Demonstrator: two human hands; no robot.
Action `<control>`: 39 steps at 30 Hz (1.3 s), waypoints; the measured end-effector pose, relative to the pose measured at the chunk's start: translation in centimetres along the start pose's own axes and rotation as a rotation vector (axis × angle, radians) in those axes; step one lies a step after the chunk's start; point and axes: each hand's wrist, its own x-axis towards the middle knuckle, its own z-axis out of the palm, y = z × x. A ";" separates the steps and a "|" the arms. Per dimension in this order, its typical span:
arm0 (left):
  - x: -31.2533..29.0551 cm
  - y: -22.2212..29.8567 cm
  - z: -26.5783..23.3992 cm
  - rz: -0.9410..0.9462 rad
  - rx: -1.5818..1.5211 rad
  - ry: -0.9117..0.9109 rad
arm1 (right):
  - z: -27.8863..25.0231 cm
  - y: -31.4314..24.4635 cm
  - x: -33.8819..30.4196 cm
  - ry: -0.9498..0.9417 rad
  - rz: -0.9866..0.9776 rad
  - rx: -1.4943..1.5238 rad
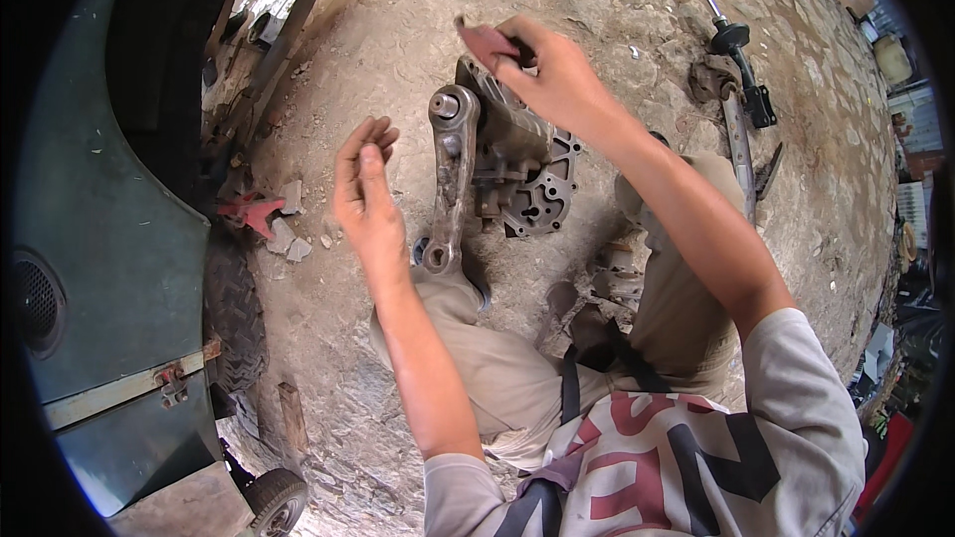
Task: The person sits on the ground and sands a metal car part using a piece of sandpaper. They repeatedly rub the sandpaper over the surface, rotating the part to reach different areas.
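My right hand (550, 75) pinches a reddish folded piece (486, 43) that looks like sandpaper or cloth, above the upper end of a metal casting. My left hand (366, 174) is raised with fingers stretched out, holding nothing, left of a long metal arm (450, 174). This worn grey arm has a round end with a stub shaft on top and a ring-shaped hole at its lower end, by my left knee. Beside it on the right sits the greasy metal casing (522, 164), whose flange (545, 197) has several bolt holes. Its upper part is partly hidden by my right hand.
A green vehicle body (109, 189) and a tyre (237, 308) stand at the left. A red metal piece (251, 212) lies near broken stones. At the far right are a shock absorber (731, 37) and a long metal bar (738, 144). More metal parts (617, 283) lie between my legs.
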 end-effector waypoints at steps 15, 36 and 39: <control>-0.4 -0.4 1.8 -0.175 -0.011 -0.268 | -0.2 0.9 -0.7 -0.299 0.015 0.039; -0.4 -0.4 2.4 -0.234 -0.050 -0.253 | 2.1 -0.2 -1.5 -0.089 -0.034 0.099; -0.5 -0.1 2.3 -0.236 -0.034 -0.247 | 2.3 -0.4 -1.8 -0.084 -0.068 0.107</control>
